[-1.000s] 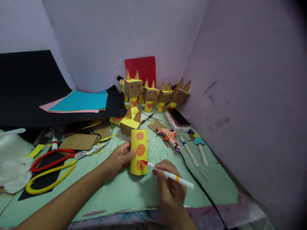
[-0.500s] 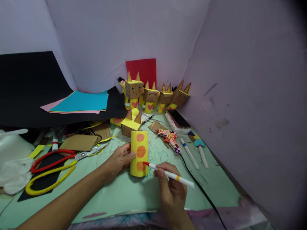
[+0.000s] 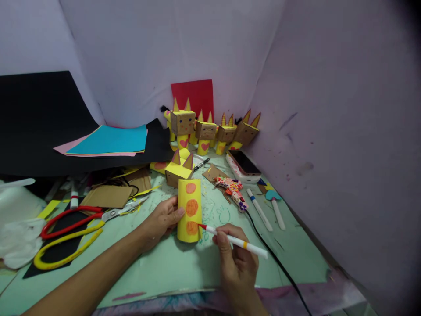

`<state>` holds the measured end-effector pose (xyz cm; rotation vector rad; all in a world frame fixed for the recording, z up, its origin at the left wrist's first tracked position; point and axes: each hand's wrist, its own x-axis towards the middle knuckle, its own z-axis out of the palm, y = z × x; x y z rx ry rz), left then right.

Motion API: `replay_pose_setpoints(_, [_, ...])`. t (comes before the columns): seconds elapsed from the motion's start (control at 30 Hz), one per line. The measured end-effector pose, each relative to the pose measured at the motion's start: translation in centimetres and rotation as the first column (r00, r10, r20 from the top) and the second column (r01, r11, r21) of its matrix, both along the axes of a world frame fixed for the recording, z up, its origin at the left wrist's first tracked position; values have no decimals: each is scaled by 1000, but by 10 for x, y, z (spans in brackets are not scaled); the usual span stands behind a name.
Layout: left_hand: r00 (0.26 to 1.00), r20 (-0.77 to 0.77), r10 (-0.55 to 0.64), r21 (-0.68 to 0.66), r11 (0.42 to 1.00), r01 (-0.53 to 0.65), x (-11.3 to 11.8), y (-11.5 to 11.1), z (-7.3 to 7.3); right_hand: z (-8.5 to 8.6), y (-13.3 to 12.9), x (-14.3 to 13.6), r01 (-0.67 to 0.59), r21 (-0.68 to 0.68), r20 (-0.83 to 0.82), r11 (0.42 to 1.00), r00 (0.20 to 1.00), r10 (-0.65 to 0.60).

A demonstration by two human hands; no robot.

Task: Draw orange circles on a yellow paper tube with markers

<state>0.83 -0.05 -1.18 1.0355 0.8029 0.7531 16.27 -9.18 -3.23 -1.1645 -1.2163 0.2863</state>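
My left hand (image 3: 166, 219) is closed on the left side of a yellow paper tube (image 3: 180, 232) that stands up from the table, thumb across its front. Three orange-red spots run down the tube's front. Pinched in my right hand (image 3: 237, 254) is a white marker pen (image 3: 235, 240) with a red tip and a yellow-orange band. Its tip is at the right edge of the lowest spot; whether it touches the paper I cannot tell. Just behind the tube sits a cardboard head (image 3: 176, 173) with a yellow top and two pointed ears.
Large scissors (image 3: 113, 214) with red and yellow handles lie at left, near cardboard pieces (image 3: 110, 196). Several yellow animal figures (image 3: 183, 123) stand at the back. A patterned glue gun (image 3: 232, 188) with a black cord, capped markers (image 3: 259, 210) and a phone (image 3: 244, 162) lie at right.
The marker's tip has shifted slightly right, to the edge of the lowest spot. My left hand keeps its hold on the tube. The whole view has slid slightly left.
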Motion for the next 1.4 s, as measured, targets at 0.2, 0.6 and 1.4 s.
replay_pose_setpoints(0.2, [999, 16, 30, -24, 999, -30, 1, -1, 3, 1, -1, 1, -14, 21, 39, 1000, 999, 13])
replay_pose_setpoints(0.6, [1000, -2, 22, -18, 1000, -22, 0, -2, 4, -4, -3, 4, -78, 16, 105, 997, 992, 76])
replay_pose_setpoints(1.4, [1000, 2, 17, -12, 1000, -17, 0, -1, 5, -3, -2, 2, -97, 0, 58, 995, 994, 97])
